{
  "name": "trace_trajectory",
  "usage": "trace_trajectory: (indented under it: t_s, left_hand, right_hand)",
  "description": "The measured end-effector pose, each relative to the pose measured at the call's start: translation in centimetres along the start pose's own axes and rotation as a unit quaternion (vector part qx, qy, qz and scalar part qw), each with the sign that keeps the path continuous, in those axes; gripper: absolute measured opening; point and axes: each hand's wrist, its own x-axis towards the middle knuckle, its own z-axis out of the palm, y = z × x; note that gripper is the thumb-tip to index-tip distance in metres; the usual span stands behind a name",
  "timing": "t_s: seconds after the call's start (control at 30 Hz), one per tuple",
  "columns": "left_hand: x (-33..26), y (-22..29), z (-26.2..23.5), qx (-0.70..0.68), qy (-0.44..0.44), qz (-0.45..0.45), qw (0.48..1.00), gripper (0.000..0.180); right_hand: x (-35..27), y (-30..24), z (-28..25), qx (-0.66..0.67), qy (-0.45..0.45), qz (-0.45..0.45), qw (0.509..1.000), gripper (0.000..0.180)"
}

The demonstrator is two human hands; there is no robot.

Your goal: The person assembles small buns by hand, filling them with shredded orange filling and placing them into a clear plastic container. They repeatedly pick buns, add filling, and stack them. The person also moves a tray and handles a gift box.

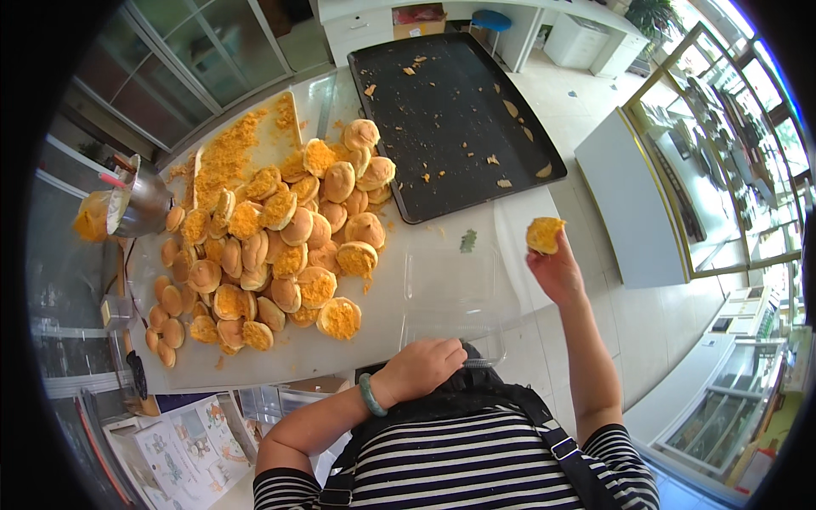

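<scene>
Holding a small round bun (542, 236) with orange crumbly coating, the right hand (557, 276) is raised on the near side of the black baking tray (459, 110), out by its right corner. Its fingers are closed around the bun's lower edge, and the bun is well apart from the other buns. The left hand (425, 367), with a green bangle (371, 395) on its wrist, is farther toward the person from the black baking tray, its fingers curled downward by the near edge of a clear plastic container (450, 293); whether it grips that edge I cannot tell. The container lies open on the white tabletop (323, 359), directly on the person's side of the black baking tray. A heap of buns (297, 228), some plain golden, others coated orange, spreads to the left and near side of the black baking tray, its uppermost ones close against the tray's left edge. Also left of it are a shallow pan (297, 123) strewn with orange crumbs and, farther out, a metal bowl (151, 204). Pale scraps and crumbs dot the black baking tray itself.
</scene>
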Motion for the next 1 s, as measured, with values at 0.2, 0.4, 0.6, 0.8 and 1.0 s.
trace_trajectory:
  t_s: [0.2,0.4,0.6,0.8,1.0]
  left_hand:
    - [0.8,-0.5,0.3,-0.042,-0.030,-0.051,0.997,0.013]
    - [0.5,-1.3,0.6,-0.004,-0.023,-0.097,0.995,0.015]
    - [2.3,-2.6,2.9,-0.009,0.015,-0.068,0.998,0.017]
    - [2.9,-4.0,4.8,0.026,-0.054,-0.092,0.994,0.019]
    - [2.2,-3.9,2.2,0.055,0.073,-0.073,0.993,0.042]
  right_hand:
    - [9.1,4.6,1.7,0.064,0.090,0.036,0.993,0.051]
    - [12.8,4.5,1.9,0.056,0.047,0.036,0.997,0.050]
    - [16.8,4.1,3.0,0.008,0.018,0.040,0.999,0.051]
    - [18.4,4.3,5.3,-0.038,0.024,0.058,0.997,0.057]
    - [9.8,4.0,6.4,-0.018,-0.124,0.095,0.988,0.045]
